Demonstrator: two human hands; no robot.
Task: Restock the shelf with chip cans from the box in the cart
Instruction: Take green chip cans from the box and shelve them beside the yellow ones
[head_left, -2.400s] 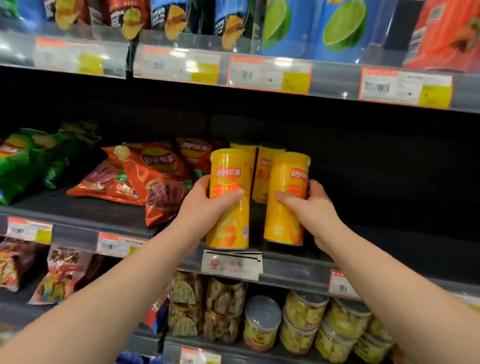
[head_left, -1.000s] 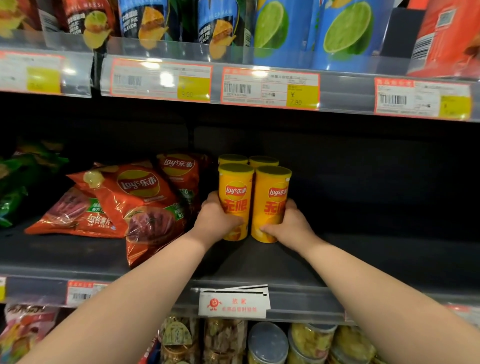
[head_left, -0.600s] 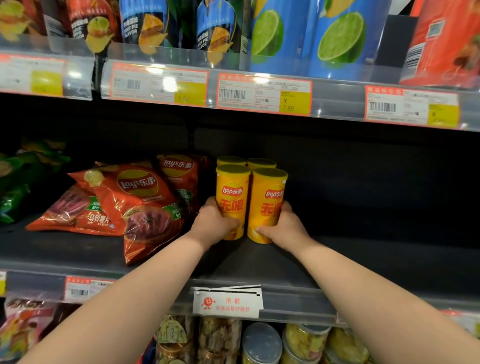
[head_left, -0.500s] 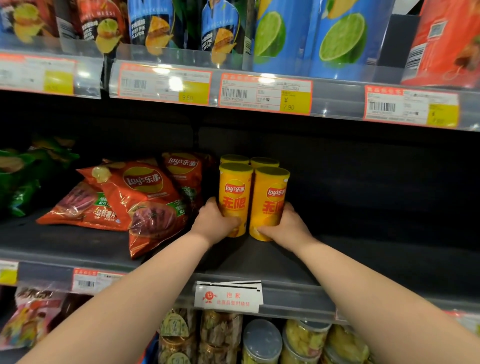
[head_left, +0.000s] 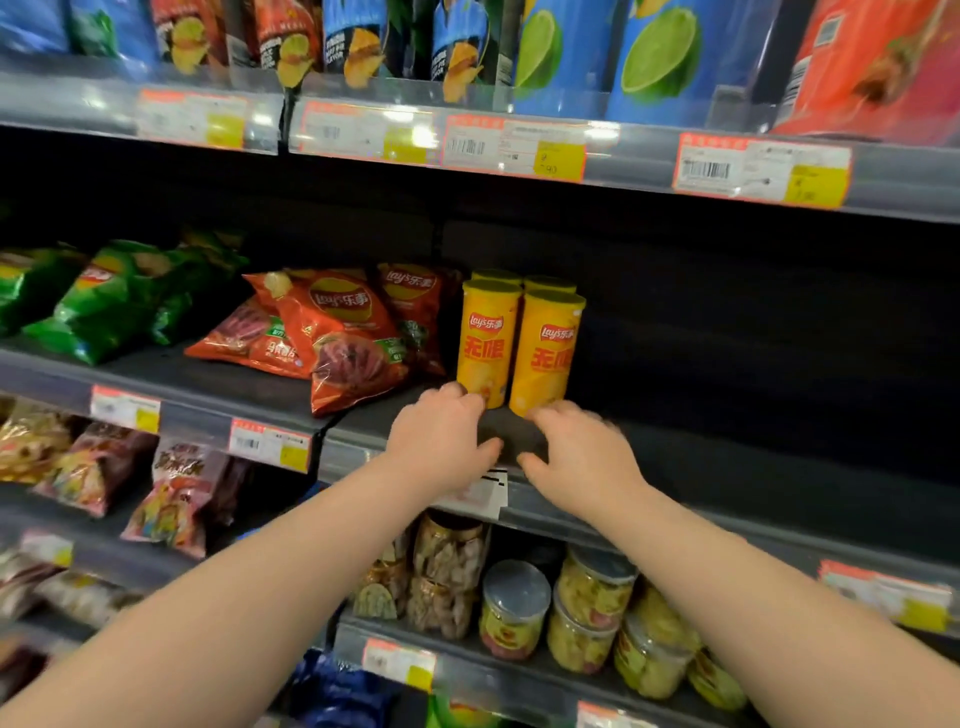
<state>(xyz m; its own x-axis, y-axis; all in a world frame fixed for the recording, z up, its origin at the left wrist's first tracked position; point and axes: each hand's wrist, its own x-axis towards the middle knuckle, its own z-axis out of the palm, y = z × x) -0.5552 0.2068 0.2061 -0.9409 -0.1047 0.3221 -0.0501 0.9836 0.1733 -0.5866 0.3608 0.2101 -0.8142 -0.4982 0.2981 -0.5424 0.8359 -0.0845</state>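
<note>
My left hand (head_left: 441, 441) and right hand (head_left: 582, 457) hover loosely open and empty at the foot of the chip cans (head_left: 543, 358), which stand upright just beyond my fingertips, with spare shelf (head_left: 753, 467) on my right hand's side.

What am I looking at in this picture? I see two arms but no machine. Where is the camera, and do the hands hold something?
There is no machine here. A person wears a wide-angle camera on the head, so the picture looks forward and down along their two bare arms. The left hand and the right hand are relaxed and hold nothing. They are just in front of four yellow chip cans, which stand upright, two in front and two behind, on a dark shop shelf. Left of the cans lie red chip bags and, farther left, green bags. On the shelf below stand clear jars.
</note>
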